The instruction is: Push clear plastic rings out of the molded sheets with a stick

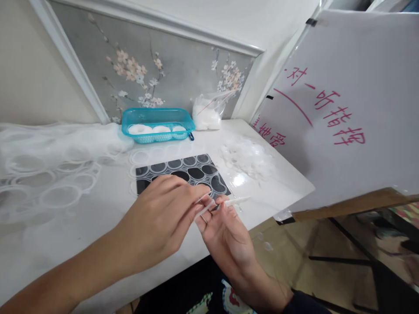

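Note:
My left hand [160,220] is closed, its thumb and fingertips pinching a thin whitish, see-through piece [205,208] whose kind I cannot make out. Facing it from the right, my right hand [231,242] has its palm turned up, with thumb and forefinger closed on a slim white pointed stick [238,200]. The fingertips of both hands nearly meet. Just beyond them lies a black sheet [196,173] with rows of oval outlines and clear rings, partly covered by my left hand.
Clear ring-cut sheets [42,174] spread over the left of the white table [108,235]. At the back stand a blue basket [157,114] with white rolls and a plastic bag [207,114] of white material. Small clear pieces [247,157] lie right, near a whiteboard [353,96].

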Demonstrator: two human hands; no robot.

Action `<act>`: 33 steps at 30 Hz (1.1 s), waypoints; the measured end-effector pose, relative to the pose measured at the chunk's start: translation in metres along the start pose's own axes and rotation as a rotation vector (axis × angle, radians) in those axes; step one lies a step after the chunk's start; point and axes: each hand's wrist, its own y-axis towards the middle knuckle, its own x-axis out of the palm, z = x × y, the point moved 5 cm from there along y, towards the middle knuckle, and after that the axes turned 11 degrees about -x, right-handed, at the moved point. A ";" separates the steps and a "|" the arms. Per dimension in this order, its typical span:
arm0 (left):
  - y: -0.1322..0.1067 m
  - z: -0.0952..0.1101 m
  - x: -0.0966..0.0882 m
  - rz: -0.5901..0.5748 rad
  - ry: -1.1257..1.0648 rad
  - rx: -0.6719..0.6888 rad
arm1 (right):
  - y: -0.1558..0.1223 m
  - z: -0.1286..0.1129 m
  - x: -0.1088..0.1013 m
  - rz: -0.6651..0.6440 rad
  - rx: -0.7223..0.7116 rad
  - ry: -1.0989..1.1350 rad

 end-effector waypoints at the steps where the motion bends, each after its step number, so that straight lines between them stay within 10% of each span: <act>1: 0.001 -0.001 -0.001 0.004 -0.061 -0.039 | 0.000 -0.001 0.000 -0.006 -0.021 -0.023; 8: 0.005 -0.004 0.006 -0.120 -0.051 -0.006 | 0.007 -0.003 -0.010 0.046 -0.079 -0.115; 15: 0.004 -0.045 0.024 -0.172 0.252 -0.044 | 0.032 -0.033 -0.047 -0.008 -0.640 -0.753; 23: -0.033 -0.109 0.096 -0.347 0.433 0.118 | 0.065 -0.004 -0.102 -0.198 -0.263 -1.401; 33: -0.038 -0.129 0.105 -0.306 0.222 0.045 | 0.066 0.000 -0.105 -0.188 -0.253 -1.474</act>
